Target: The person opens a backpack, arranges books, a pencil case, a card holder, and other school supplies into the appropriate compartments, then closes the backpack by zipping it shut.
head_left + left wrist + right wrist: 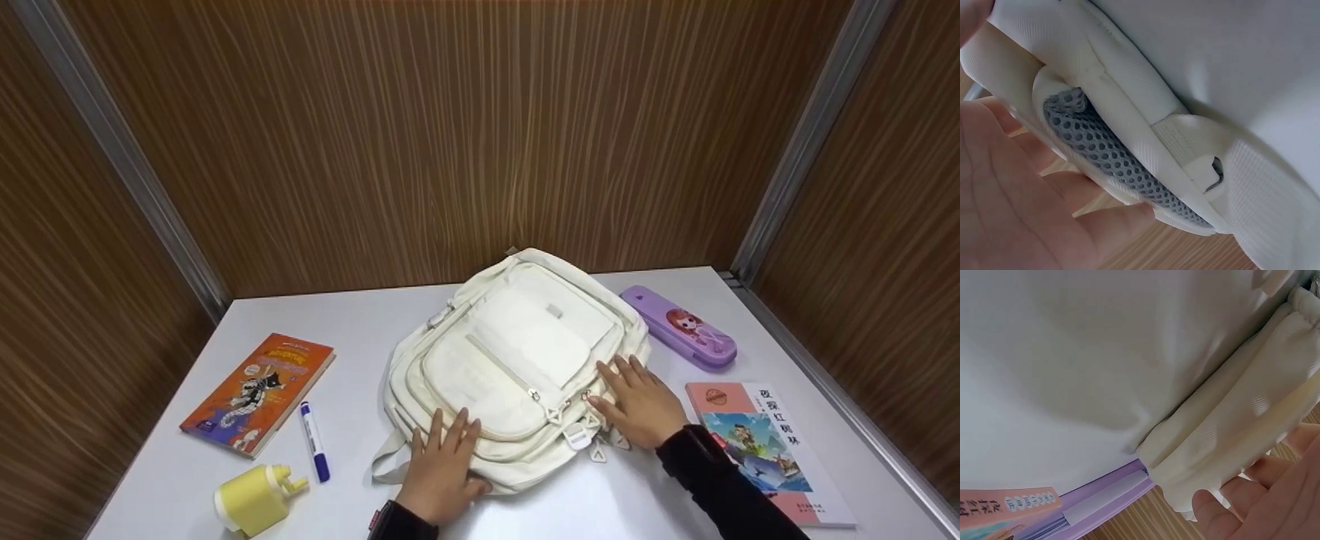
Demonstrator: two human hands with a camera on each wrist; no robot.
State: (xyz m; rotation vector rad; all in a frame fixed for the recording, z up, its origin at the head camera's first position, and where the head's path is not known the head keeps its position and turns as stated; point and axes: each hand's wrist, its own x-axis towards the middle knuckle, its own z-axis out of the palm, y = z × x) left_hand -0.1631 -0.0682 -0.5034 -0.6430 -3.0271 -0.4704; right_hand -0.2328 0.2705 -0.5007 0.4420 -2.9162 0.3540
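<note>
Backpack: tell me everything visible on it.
Cream backpack, fabric by its look, lying askew, front up, on the white table. Front pockets, triangular zip pulls, a pale buckle and a strap looping out lower left; grey mesh shows in the left wrist view. Left hand rests on its lower front, right hand on its right side.

The head view is bright, while both wrist views are dimmer, with soft shadows across the tabletop [1044,405]
</note>
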